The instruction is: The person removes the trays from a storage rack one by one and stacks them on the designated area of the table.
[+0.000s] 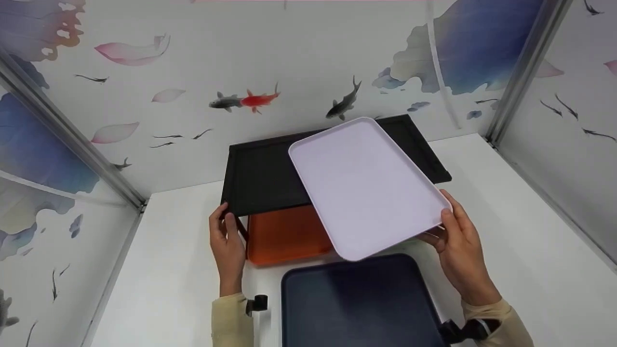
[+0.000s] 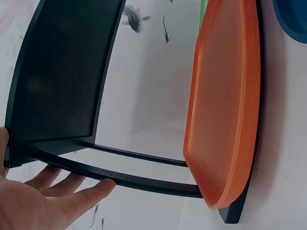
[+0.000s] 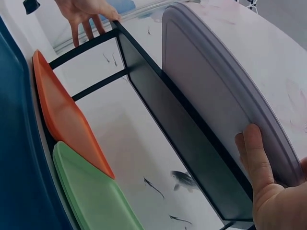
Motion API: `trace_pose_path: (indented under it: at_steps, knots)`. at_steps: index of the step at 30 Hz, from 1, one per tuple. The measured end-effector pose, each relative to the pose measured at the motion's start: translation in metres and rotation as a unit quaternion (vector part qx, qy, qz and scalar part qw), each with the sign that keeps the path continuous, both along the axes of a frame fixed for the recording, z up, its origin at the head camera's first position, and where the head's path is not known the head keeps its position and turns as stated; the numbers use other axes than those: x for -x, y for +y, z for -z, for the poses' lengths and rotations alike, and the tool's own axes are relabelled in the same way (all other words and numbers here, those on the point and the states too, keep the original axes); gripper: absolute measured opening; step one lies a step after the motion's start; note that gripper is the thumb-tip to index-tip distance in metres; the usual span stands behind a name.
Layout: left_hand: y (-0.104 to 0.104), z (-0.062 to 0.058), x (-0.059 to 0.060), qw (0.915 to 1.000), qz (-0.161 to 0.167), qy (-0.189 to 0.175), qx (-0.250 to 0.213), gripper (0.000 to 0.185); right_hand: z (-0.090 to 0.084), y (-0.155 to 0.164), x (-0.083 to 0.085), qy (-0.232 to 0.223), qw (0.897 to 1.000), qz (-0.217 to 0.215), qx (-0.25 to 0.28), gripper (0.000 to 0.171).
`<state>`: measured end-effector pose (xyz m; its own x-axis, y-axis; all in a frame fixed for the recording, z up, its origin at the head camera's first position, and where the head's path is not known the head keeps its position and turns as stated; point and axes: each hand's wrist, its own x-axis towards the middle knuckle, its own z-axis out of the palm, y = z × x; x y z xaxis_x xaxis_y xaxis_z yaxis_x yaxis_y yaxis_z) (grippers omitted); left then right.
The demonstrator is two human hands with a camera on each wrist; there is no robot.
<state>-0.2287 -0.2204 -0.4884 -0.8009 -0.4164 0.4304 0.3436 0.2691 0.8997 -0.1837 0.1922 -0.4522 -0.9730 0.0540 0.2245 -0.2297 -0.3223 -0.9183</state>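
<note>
A black two-level rack [image 1: 262, 178] stands against the back wall. My left hand [image 1: 225, 226] holds its front left corner, thumb up at the top shelf's edge; in the left wrist view its fingers [image 2: 72, 184] lie under the rack's side bar [image 2: 124, 179]. My right hand [image 1: 448, 231] grips the near right corner of a pale lavender tray [image 1: 366, 185], which rests tilted over the top shelf's right part. The thumb [image 3: 254, 153] presses the lavender tray's rim [image 3: 225, 81]. An orange tray [image 1: 284, 236] lies on the lower level.
A dark blue tray [image 1: 356, 299] lies on the white table [image 1: 520, 250] just in front of the rack. A green tray [image 3: 91, 191] sits beside the orange tray [image 3: 67, 120] on the lower level. Patterned walls enclose the back and both sides.
</note>
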Motion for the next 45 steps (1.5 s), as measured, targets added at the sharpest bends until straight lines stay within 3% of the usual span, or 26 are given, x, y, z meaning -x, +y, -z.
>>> trace_pose_path:
  at_steps: [17, 26, 37, 45]
  knots:
    - [0.001, 0.000, -0.001, 1.0000, 0.001, -0.008, -0.005, 0.038, 0.008, 0.032, -0.003, -0.001, 1.000, 0.022, 0.009, 0.052]
    - [0.000, 0.001, 0.000, 1.0000, 0.000, -0.003, -0.005, 0.037, 0.011, 0.034, -0.003, -0.009, 0.999, 0.033, 0.019, 0.050]
    - [0.000, 0.000, -0.001, 1.0000, 0.003, -0.001, -0.004, 0.037, 0.013, 0.039, -0.004, -0.011, 0.999, 0.044, -0.014, 0.050]
    - [0.000, 0.000, -0.001, 0.9999, 0.006, -0.006, -0.010, 0.037, 0.014, 0.039, -0.004, -0.010, 0.999, 0.051, -0.009, 0.050]
